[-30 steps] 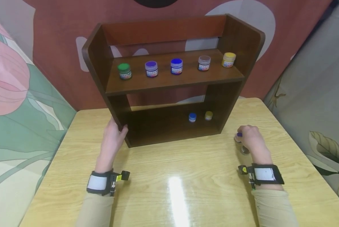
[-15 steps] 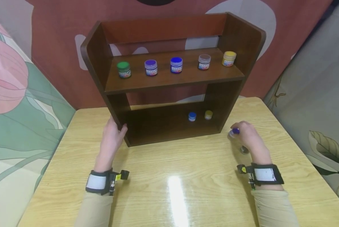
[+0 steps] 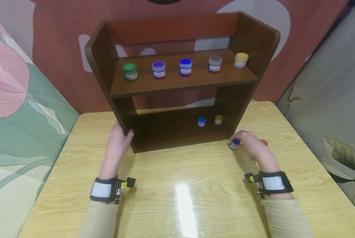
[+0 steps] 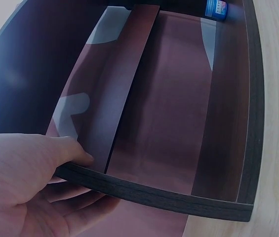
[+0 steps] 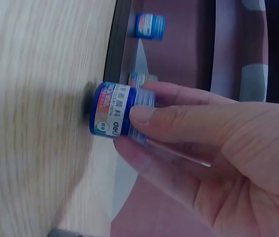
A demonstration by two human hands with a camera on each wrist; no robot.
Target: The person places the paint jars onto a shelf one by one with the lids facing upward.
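Fingers [image 5: 166,175] of the right hand [image 3: 252,143] pinch a small, round purple-blue plastic paint jar [image 3: 234,143].
The hand angles inward, the jar near the dark-brown wooden shelf [image 3: 171,83] at its right; the left hand [image 3: 117,142] grips the shelf's left side, thumb inside.

Smooth plastic jar [image 5: 112,109], smooth wooden shelf [image 3: 171,84]; glossy wood-grain table [image 3: 153,175]

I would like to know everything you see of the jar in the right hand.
The jar is small, round and plastic-looking, with a deep blue body, a clear ridged lid and a white label with printed characters. The right hand pinches it around the lid. It is outside the shelf, near its right front corner, lid upward. I cannot tell whether its base touches the table.
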